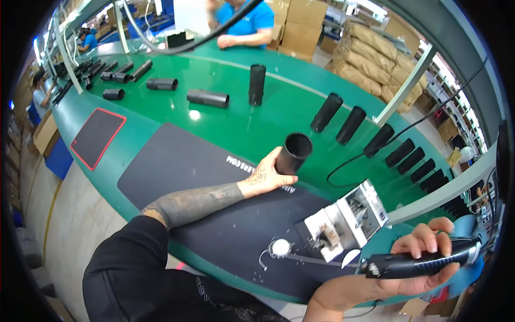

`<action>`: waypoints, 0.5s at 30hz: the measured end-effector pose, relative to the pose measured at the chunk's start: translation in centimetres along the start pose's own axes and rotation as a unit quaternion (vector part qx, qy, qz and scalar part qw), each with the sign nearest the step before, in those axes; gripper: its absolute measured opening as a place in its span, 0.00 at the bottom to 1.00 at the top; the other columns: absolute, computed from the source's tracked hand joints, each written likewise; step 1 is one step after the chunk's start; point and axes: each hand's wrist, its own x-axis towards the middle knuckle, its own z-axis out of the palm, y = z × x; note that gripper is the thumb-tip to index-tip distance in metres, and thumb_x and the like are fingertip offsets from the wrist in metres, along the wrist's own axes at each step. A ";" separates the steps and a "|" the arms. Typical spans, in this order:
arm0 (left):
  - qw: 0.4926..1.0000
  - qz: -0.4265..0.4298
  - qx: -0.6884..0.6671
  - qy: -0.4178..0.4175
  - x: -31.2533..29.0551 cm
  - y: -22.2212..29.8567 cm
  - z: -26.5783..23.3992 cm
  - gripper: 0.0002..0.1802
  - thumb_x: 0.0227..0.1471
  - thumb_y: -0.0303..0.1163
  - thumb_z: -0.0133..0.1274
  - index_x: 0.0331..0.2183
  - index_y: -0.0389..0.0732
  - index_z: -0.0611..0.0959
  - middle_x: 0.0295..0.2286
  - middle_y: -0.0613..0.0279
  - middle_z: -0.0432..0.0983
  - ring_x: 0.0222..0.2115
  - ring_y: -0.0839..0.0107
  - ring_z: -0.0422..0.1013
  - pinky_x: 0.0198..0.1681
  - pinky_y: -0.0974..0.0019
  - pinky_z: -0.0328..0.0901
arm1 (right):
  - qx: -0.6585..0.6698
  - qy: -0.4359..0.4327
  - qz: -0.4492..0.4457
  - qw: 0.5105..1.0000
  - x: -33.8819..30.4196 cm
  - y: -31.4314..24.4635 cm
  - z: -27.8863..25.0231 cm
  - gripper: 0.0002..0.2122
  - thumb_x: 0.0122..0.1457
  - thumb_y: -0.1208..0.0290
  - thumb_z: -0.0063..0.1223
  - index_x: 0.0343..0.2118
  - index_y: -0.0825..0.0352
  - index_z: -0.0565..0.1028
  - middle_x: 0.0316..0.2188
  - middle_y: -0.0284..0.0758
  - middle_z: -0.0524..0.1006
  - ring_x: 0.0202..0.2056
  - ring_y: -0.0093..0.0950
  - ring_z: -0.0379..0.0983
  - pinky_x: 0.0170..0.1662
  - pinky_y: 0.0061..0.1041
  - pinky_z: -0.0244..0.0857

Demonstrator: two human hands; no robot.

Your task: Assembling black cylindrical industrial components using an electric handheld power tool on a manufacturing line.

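My left hand is wrapped round a black hollow tube, holding it upright over the dark mat with its open end facing up. Closed round a black handheld tool with a ribbed grip, my right hand is at the lower right; the tool lies nearly level and its exact kind is unclear. Between my hands, a small metal box-shaped device with an exposed mechanism sits on the mat. Nearer me is a round white part with a thin curved piece beside it. Tiny bits are scattered around it.
Several black tubes stand along the right of the green table; others lie or stand farther left. A red-edged pad is at the left. Dark cables and grey frame posts cross the space. A person in blue is across the table.
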 end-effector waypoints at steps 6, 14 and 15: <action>0.989 0.115 0.054 -0.079 -6.4 -5.3 0.7 0.34 0.28 0.28 0.65 0.43 0.42 0.72 0.38 0.62 0.73 0.40 0.64 0.69 0.45 0.64 0.63 | -0.074 -0.178 0.005 0.981 -3.6 0.7 -3.1 0.16 0.45 0.68 0.64 0.36 0.62 0.70 0.26 0.23 0.75 0.21 0.16 0.70 0.30 0.17 0.62; 0.978 0.153 0.063 -0.128 -6.8 -8.7 1.9 0.34 0.27 0.27 0.67 0.42 0.43 0.73 0.38 0.63 0.73 0.39 0.65 0.70 0.45 0.63 0.63 | -0.297 -0.322 -0.091 0.895 -5.6 4.9 -6.2 0.26 0.50 0.55 0.61 0.52 0.53 0.67 0.24 0.23 0.73 0.23 0.17 0.67 0.33 0.21 0.62; 0.981 0.137 0.048 -0.130 -6.9 -8.8 2.0 0.34 0.26 0.27 0.67 0.42 0.43 0.73 0.38 0.63 0.73 0.39 0.65 0.70 0.45 0.63 0.64 | -0.316 -0.302 -0.086 0.895 -5.5 5.3 -6.4 0.23 0.49 0.57 0.62 0.47 0.54 0.68 0.23 0.22 0.73 0.22 0.17 0.68 0.33 0.20 0.61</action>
